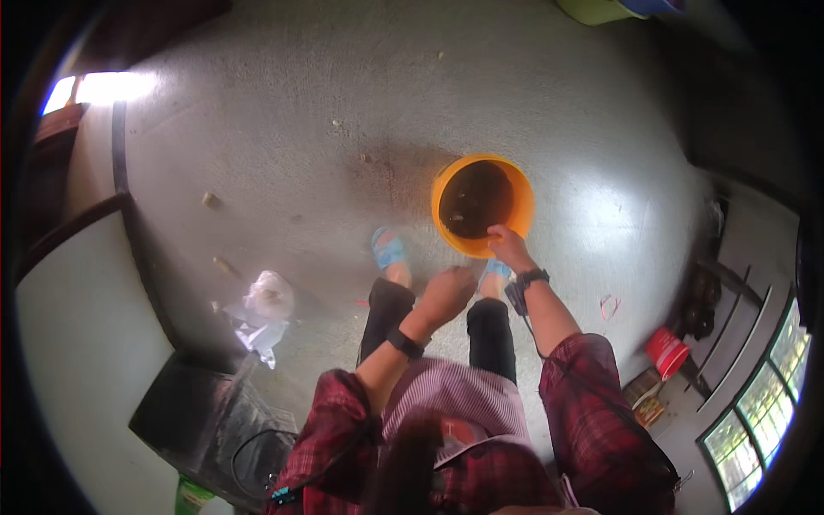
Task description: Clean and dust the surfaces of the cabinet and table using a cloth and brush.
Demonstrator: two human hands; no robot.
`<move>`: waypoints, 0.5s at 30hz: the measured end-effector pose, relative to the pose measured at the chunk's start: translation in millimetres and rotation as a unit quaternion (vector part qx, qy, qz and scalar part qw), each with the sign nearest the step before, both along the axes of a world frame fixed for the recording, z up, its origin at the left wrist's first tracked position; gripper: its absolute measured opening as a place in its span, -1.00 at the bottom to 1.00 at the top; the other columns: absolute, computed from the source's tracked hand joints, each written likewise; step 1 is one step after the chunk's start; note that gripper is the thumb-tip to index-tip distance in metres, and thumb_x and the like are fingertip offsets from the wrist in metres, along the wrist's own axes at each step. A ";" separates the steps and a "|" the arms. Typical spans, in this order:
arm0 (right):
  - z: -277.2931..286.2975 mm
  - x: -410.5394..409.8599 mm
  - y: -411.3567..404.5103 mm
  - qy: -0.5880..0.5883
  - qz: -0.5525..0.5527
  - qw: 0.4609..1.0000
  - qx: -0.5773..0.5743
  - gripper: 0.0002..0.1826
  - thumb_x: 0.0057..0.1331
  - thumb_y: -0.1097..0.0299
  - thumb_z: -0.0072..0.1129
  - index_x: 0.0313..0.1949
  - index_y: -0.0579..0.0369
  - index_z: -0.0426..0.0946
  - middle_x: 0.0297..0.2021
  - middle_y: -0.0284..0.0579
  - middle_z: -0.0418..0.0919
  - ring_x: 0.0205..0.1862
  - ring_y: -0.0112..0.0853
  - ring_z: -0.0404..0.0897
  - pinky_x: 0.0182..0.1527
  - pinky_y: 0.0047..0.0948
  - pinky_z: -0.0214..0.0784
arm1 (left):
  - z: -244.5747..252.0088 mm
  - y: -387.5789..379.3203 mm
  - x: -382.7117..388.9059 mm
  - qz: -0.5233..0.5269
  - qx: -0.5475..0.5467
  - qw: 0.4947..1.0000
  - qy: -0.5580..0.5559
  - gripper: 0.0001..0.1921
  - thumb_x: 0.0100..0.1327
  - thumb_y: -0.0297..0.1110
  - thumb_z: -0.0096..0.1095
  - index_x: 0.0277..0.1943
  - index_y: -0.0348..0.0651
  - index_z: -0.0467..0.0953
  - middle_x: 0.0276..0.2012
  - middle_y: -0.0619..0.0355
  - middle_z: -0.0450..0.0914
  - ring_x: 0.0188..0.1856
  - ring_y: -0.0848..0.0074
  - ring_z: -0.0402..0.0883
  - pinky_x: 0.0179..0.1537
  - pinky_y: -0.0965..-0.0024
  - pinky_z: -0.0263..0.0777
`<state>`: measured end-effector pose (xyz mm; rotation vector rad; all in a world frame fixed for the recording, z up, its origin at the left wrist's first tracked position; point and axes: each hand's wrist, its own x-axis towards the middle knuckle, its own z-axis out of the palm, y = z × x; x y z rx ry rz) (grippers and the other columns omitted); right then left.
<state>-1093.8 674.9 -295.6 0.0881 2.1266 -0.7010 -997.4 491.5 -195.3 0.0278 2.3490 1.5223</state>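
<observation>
An orange plastic bucket (526, 212) with dark contents stands before me, near my feet in light blue slippers (389, 251). My right hand (508, 248) is at the bucket's near rim, its fingers reaching over the edge; whether they grip the rim is not plain. My left hand (450, 293) is curled, a little below and left of the bucket, apart from it. Its fingertips are hidden, so what it may hold cannot be seen. A striped apron (460, 386) covers my lap.
Clear plastic bags (267, 302) lie on the concrete floor at left, above a dark box-like object (193, 412). A red container (667, 353) stands at right near the barred window (763, 405). A green basin (589, 9) is at the top right.
</observation>
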 end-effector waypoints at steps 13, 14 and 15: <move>-166.5 -82.4 -21.7 0.037 0.313 0.947 0.057 -0.49 0.10 0.29 0.07 0.06 0.18 0.31 0.00 0.16 0.39 0.05 -0.06 0.38 0.09 -0.18 0.23 | -72.3 12.0 -11.5 0.176 0.095 0.954 -0.224 -0.69 0.12 -0.42 0.09 -0.04 -0.26 0.39 -0.20 -0.15 0.49 -0.17 0.01 0.47 -0.16 0.17 0.37; -152.8 -69.7 -20.8 0.019 0.264 0.963 0.059 -0.55 0.12 0.27 0.07 -0.01 0.19 0.37 -0.04 0.14 0.43 0.01 -0.07 0.42 0.04 -0.19 0.27 | -70.4 9.2 -11.2 0.196 0.111 0.944 -0.239 -0.68 0.17 -0.39 0.08 -0.02 -0.30 0.37 -0.15 -0.14 0.48 -0.24 0.09 0.52 -0.23 0.25 0.38; -136.6 -69.9 -13.4 0.015 0.213 0.975 0.069 -0.61 0.14 0.25 0.08 -0.08 0.21 0.43 -0.08 0.13 0.47 -0.03 -0.09 0.46 -0.01 -0.21 0.32 | -72.1 13.8 -16.5 0.212 0.136 0.937 -0.243 -0.68 0.22 -0.36 0.08 0.00 -0.33 0.36 -0.09 -0.14 0.46 -0.31 0.17 0.57 -0.29 0.33 0.40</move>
